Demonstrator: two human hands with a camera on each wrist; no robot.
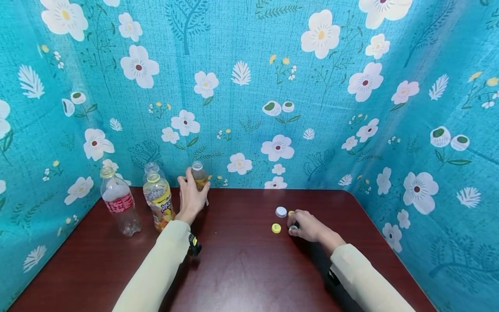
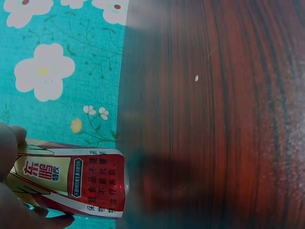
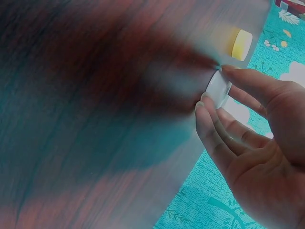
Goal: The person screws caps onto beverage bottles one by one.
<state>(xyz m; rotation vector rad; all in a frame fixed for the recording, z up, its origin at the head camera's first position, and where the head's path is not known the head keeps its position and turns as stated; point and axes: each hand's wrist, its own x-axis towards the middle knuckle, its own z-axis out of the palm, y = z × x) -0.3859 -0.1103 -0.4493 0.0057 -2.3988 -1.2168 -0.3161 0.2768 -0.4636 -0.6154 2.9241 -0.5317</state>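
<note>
Near the back edge of the table, my left hand grips a drink bottle that has no cap on its neck. Its red and gold label faces the left wrist camera, with the base close over the tabletop. To the right, my right hand is down at the table, its thumb and fingertips pinching the edges of a whitish bottle cap. A yellow cap lies just beyond the thumb in the right wrist view. Left of that hand are a white cap and another yellow cap.
On the left stand an uncapped bottle with a red label, one with a yellow label, and a clear bottle partly hidden behind it. A flowered blue cloth hangs around the dark red wooden table.
</note>
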